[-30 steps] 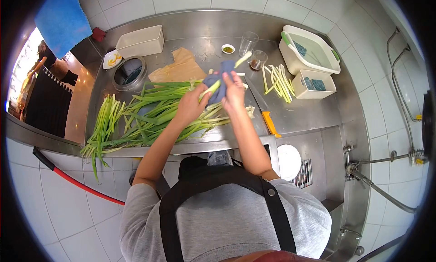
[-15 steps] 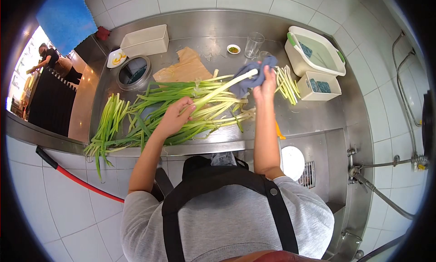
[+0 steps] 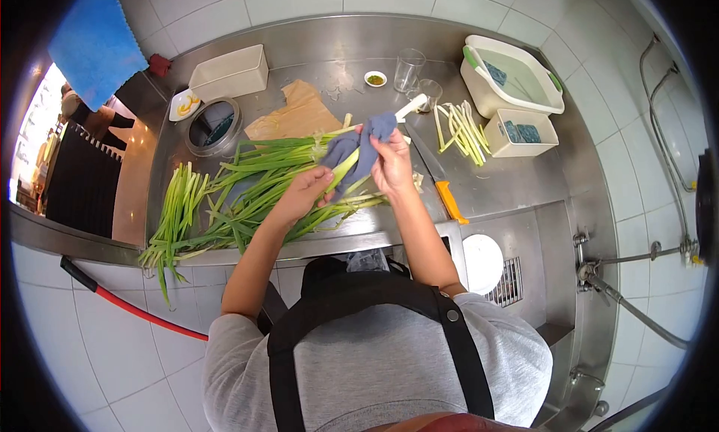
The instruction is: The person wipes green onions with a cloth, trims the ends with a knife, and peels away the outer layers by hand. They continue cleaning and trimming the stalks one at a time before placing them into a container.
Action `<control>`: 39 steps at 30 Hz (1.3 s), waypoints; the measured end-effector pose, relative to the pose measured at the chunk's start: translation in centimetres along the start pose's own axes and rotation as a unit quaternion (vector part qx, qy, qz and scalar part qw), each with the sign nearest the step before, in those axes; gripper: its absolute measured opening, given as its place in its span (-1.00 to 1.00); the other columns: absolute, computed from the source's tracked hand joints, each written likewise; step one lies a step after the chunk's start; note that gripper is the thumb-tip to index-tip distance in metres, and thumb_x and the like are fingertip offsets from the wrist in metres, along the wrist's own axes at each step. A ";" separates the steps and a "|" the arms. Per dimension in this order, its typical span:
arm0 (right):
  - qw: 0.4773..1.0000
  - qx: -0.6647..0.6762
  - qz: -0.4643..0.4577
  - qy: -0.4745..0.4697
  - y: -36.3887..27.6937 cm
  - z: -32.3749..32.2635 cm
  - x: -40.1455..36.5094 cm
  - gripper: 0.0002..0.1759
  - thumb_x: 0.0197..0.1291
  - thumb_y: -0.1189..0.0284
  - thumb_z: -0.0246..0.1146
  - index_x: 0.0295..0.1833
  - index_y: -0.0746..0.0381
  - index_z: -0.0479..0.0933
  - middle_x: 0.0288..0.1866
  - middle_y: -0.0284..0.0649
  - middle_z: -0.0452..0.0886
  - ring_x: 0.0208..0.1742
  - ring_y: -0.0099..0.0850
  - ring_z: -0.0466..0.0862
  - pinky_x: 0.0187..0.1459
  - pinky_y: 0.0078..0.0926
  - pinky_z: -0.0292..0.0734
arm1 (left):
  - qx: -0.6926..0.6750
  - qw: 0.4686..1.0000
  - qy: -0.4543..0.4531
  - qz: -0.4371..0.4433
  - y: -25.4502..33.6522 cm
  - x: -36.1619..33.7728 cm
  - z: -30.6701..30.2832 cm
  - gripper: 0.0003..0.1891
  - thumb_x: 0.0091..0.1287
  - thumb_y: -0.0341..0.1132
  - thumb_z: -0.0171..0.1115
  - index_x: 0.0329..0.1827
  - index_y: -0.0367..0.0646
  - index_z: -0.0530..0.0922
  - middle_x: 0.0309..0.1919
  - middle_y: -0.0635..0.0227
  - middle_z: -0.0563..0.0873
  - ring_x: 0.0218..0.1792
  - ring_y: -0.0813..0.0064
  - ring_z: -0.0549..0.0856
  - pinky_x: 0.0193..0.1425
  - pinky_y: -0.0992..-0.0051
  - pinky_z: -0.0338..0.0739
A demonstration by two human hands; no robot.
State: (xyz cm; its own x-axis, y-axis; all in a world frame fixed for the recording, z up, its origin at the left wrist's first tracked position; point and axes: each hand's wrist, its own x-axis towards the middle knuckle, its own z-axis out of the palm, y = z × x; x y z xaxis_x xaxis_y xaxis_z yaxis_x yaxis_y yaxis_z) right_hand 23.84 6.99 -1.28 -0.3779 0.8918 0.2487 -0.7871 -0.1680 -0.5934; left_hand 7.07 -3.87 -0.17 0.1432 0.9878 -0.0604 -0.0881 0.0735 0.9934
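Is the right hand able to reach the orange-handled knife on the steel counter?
Probably; nothing blocks the orange-handled knife, but the right hand grips a blue-grey cloth around a green onion stalk.

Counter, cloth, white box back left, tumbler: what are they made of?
Counter: stainless steel, brushed; grey sheen, blurred reflections. Cloth, gripped by the right hand around a green onion that the left hand holds: soft fabric, matte; limp folds. Box: probably plastic, smooth, opaque cream. Tumbler: clear, glass or plastic.
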 end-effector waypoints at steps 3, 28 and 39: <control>0.995 -0.007 -0.073 0.064 -2.5 -0.9 1.4 -0.76 0.24 0.68 0.09 0.00 0.29 0.48 -0.09 -0.12 0.64 -0.06 -0.31 0.66 0.06 -0.36 0.60 | -0.038 0.996 -0.028 -0.070 1.5 -1.2 -0.4 -0.75 0.47 -0.18 -0.01 -0.21 -0.19 0.48 -0.54 0.51 0.47 -0.57 0.75 0.39 -0.52 0.71 0.28; 0.984 -0.009 -0.157 0.083 -6.4 1.3 5.3 -0.73 0.34 0.44 0.10 0.14 0.14 0.38 -0.13 -0.28 0.57 -0.11 -0.44 0.61 -0.11 -0.35 0.64 | -0.145 0.980 0.127 -0.048 4.2 -12.0 -6.8 -0.73 0.45 -0.19 0.01 -0.30 -0.23 0.45 -0.65 0.46 0.39 -0.71 0.68 0.30 -0.62 0.66 0.16; 0.967 -0.239 0.062 0.061 -2.6 5.6 2.8 -0.70 0.29 0.38 0.21 0.07 0.27 0.50 -0.31 -0.36 0.61 -0.24 -0.58 0.59 -0.29 -0.66 0.51 | -0.101 0.988 0.109 -0.043 3.8 -9.9 -5.6 -0.73 0.46 -0.18 -0.01 -0.28 -0.21 0.45 -0.63 0.48 0.40 -0.67 0.70 0.32 -0.60 0.68 0.20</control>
State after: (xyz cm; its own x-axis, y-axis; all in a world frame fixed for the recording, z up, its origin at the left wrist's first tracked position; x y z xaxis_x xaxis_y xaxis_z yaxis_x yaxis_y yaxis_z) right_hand 22.10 7.57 5.31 -0.3717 0.9252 0.0769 -0.4122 -0.0903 -0.9066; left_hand -0.16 -12.58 3.71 -0.0553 0.9812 -0.1849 -0.2825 0.1622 0.9455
